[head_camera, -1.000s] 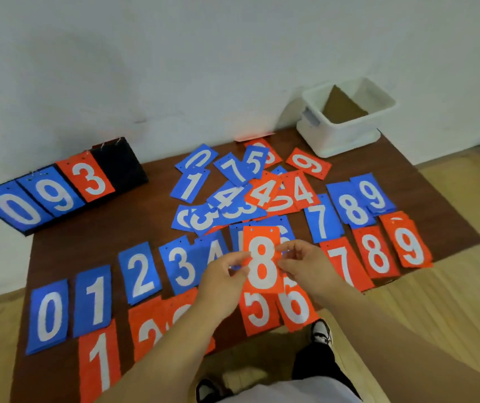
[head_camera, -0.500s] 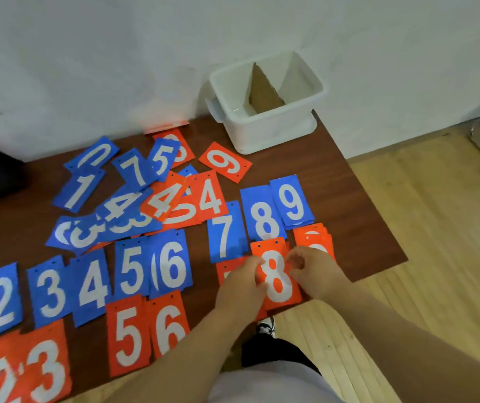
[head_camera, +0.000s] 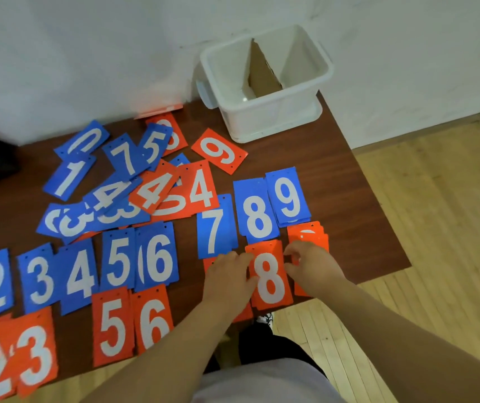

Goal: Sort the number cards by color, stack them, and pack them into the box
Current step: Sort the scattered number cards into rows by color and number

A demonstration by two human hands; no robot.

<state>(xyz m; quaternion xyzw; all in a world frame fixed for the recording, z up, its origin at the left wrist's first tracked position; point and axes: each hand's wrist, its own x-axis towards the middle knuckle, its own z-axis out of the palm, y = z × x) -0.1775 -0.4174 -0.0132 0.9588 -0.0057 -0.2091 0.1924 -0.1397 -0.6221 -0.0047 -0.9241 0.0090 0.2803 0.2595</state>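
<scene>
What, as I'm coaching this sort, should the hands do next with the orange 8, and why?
Probably let go of the orange 8 card: the left hand and right hand pinch its side edges, and it already lies in the orange row over another orange card, below the blue 8. Unsorted cards still wait in the jumble.

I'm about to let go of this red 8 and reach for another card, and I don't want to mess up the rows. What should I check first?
1. Red 8 card lies below the blue 8 card, in the red row: ok.
2. Red 8 card fully on the table: cannot tell; its near end reaches the edge.
3. Left hand and right hand off the card: not ok; both hold its sides.
4. Middle heap sorted: not ok; blue and red are mixed.
5. Box open, divider upright: ok.
</scene>
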